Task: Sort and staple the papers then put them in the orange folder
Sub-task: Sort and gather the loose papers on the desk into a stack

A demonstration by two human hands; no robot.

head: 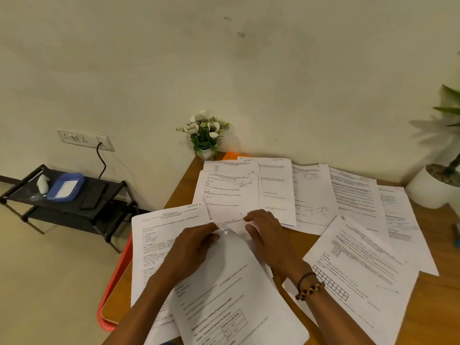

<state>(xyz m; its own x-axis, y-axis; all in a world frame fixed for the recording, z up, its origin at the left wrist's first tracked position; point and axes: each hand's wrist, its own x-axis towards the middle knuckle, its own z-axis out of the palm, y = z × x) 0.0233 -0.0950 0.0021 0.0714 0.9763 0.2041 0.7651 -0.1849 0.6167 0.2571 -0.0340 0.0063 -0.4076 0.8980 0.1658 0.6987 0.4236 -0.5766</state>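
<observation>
left hand (196, 247) and right hand (267, 235) pinch the far edge of a printed sheet (234, 290) at the table's (435, 307) near edge. papers (311, 195) cover the wooden top toward the wall; an orange folder (115, 282) overhangs the left edge, beside open floor.

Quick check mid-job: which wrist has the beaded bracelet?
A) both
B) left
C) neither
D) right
D: the dark-and-tan beaded bracelet sits on the right wrist, just behind the right hand resting on the white printed papers; the left hand has a bare wrist.
</observation>
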